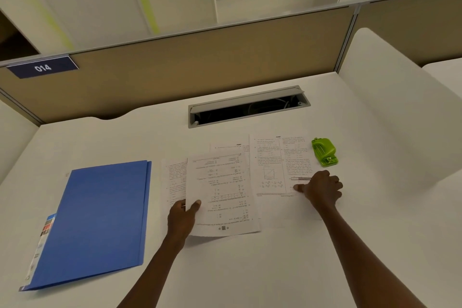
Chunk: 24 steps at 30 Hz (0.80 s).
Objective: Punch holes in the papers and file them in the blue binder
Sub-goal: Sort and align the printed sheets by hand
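A closed blue binder (100,220) lies flat on the left of the white desk (250,270). Several printed papers are spread in the middle. My left hand (183,215) pinches the left edge of the top sheet (225,195), thumb on top, and lifts it a little off the desk. My right hand (321,189) rests with curled fingers on the right edge of another printed sheet (277,165), thumb pressing on it. A green hole punch (324,151) stands just beyond my right hand, clear of it.
An open cable tray slot (247,107) is set into the desk behind the papers. A beige partition (200,62) with a "014" sign (42,67) closes the back. A white side panel (390,97) rises on the right.
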Each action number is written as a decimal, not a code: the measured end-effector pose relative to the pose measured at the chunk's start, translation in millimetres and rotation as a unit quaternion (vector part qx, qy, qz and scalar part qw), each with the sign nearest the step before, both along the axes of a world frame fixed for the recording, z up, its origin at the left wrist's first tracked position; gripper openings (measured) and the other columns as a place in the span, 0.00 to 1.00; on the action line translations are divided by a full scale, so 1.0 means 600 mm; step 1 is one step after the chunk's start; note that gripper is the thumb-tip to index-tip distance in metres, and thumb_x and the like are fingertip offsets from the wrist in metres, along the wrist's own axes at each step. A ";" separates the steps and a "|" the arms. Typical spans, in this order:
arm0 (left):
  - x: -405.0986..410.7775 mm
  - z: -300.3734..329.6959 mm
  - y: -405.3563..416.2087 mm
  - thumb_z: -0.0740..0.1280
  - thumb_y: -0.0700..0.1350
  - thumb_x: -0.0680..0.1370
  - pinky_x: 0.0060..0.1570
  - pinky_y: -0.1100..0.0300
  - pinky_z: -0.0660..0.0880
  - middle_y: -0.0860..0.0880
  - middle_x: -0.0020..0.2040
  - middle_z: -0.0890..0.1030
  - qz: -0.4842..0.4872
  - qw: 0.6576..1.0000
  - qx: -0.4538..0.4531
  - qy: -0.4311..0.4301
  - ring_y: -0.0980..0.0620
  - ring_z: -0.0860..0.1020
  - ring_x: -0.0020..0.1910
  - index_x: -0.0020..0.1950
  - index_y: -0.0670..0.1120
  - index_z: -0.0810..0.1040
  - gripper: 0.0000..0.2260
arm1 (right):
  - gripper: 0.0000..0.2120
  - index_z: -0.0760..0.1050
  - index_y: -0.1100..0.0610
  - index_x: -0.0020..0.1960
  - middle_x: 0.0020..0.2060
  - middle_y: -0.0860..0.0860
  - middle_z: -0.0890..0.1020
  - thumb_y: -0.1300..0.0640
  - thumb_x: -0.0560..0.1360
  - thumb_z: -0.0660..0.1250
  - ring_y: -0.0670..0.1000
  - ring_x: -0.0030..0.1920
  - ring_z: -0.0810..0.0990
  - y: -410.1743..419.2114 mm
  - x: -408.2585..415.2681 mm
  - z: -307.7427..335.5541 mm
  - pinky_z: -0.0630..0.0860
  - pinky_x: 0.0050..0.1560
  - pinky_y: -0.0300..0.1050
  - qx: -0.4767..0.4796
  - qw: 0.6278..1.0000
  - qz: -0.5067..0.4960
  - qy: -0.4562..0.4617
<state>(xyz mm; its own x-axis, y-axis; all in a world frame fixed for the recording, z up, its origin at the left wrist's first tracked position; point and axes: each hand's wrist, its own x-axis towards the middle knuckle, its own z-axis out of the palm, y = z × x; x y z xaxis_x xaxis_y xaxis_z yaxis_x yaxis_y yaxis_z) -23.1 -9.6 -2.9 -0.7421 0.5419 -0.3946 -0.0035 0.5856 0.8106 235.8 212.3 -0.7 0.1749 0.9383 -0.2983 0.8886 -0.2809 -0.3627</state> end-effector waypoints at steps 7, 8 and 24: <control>-0.014 0.008 0.013 0.65 0.45 0.79 0.52 0.52 0.76 0.42 0.61 0.78 0.009 1.000 -0.001 0.025 0.46 0.77 0.53 0.63 0.41 0.73 0.14 | 0.25 0.71 0.64 0.61 0.59 0.63 0.74 0.53 0.70 0.74 0.64 0.61 0.72 0.002 0.019 -0.009 0.73 0.58 0.57 0.064 0.995 -0.011 0.081; -0.017 0.012 0.012 0.64 0.44 0.79 0.53 0.52 0.75 0.43 0.63 0.77 0.010 1.000 0.006 0.028 0.46 0.76 0.54 0.65 0.41 0.72 0.15 | 0.19 0.74 0.63 0.58 0.56 0.63 0.77 0.55 0.72 0.71 0.64 0.58 0.75 0.000 0.022 -0.009 0.75 0.56 0.55 0.084 0.992 -0.006 0.093; -0.069 0.063 -0.023 0.62 0.41 0.80 0.51 0.53 0.76 0.43 0.59 0.80 0.022 0.988 0.068 0.137 0.46 0.78 0.53 0.64 0.42 0.73 0.13 | 0.08 0.83 0.61 0.48 0.42 0.58 0.86 0.59 0.71 0.73 0.58 0.44 0.82 0.003 0.020 0.076 0.73 0.48 0.43 0.195 0.946 0.011 0.257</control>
